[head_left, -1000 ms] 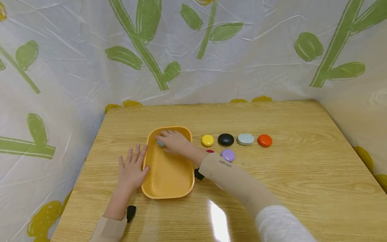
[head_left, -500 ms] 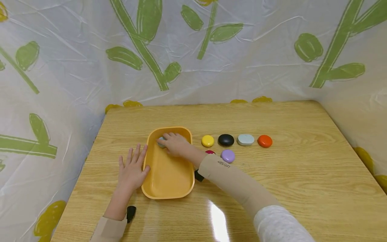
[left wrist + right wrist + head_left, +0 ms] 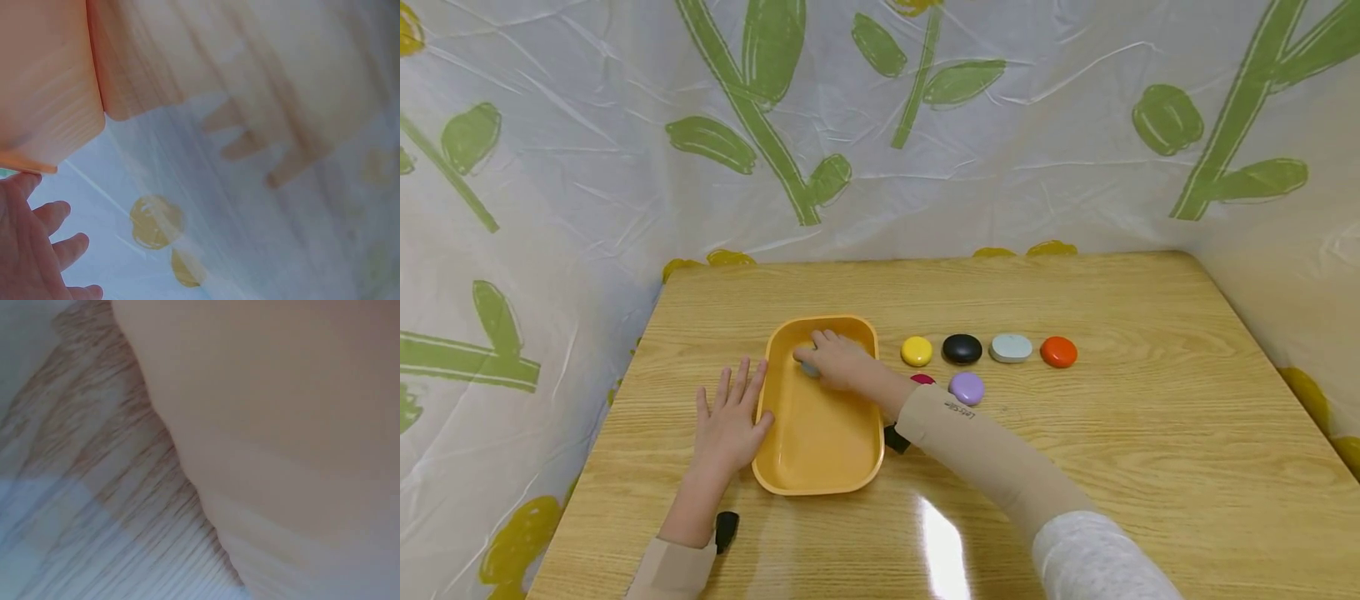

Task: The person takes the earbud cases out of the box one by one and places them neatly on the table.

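In the head view, an orange plastic tub (image 3: 820, 490) stands on the wooden table. My left hand (image 3: 727, 427) lies at its left side with fingers spread, index finger and thumb touching the rim. The left wrist view also shows the tub's wall (image 3: 50, 75) above the spread left hand (image 3: 25, 244). Inside the tub, toward its far end, my right hand (image 3: 842, 363) holds a blue-grey rounded stone (image 3: 809, 369) between thumb and fingers; most of the stone is hidden. The right wrist view shows only blurred skin or sleeve and wood grain.
Right of the tub lie smooth rounded stones: yellow (image 3: 917, 352), black (image 3: 962, 349), pale grey (image 3: 1011, 348) and red-orange (image 3: 1059, 352) in a row. Nearer are a purple stone (image 3: 967, 388) and a dark red stone (image 3: 922, 379), partly behind the right forearm. A flower-patterned sheet (image 3: 1000, 183) hangs behind.
My right hand has shifted slightly to the right and nearer inside the tub, the blue-grey stone moving along with it. The left hand has stayed at the rim.
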### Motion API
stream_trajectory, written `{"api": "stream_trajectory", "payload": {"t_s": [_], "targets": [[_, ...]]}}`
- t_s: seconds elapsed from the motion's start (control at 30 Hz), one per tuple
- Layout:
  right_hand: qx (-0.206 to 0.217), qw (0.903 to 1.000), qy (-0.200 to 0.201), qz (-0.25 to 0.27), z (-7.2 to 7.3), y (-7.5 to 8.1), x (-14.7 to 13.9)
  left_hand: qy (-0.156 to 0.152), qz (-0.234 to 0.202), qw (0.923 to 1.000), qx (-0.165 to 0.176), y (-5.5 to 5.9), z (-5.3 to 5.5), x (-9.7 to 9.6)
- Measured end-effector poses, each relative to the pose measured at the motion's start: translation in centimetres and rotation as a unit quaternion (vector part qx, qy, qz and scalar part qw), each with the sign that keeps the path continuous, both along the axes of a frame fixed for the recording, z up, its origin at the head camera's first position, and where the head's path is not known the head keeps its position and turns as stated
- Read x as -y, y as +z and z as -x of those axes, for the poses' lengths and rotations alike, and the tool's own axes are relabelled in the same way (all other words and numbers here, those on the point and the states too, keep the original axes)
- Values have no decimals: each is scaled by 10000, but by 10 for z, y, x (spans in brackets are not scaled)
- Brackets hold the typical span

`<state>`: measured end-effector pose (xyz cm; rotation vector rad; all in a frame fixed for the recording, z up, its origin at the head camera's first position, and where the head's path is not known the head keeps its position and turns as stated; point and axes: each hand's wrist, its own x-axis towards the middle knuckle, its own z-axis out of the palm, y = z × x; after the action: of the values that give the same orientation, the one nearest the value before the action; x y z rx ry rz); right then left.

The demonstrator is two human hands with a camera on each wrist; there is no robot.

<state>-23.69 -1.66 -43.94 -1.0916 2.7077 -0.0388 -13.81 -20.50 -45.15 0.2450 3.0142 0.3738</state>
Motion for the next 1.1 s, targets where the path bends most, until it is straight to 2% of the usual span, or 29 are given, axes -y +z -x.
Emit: {"api": "stream_trajectory", "payload": {"t_s": [0.27, 0.53, 0.67, 0.8, 0.93, 1.1], "targets": [[-507, 9973, 493, 184, -2, 10, -13, 11, 7, 10000, -31, 0, 0, 0], [-762, 9929, 624, 666, -9, 46, -41, 30, -9, 10000, 78, 0, 1, 0], [-881, 9896, 670, 918, -14, 60, -63, 32, 10, 10000, 69, 0, 1, -1], [-892, 9878, 552, 1148, -22, 72, -91, 33, 38, 10000, 44, 0, 1, -1], [-996, 9857, 311, 1325, -30, 74, -124, 38, 39, 10000, 24, 0, 0, -2], [-1233, 9816, 96, 1453, -40, 65, -163, 46, -21, 10000, 41, 0, 0, -1]]}}
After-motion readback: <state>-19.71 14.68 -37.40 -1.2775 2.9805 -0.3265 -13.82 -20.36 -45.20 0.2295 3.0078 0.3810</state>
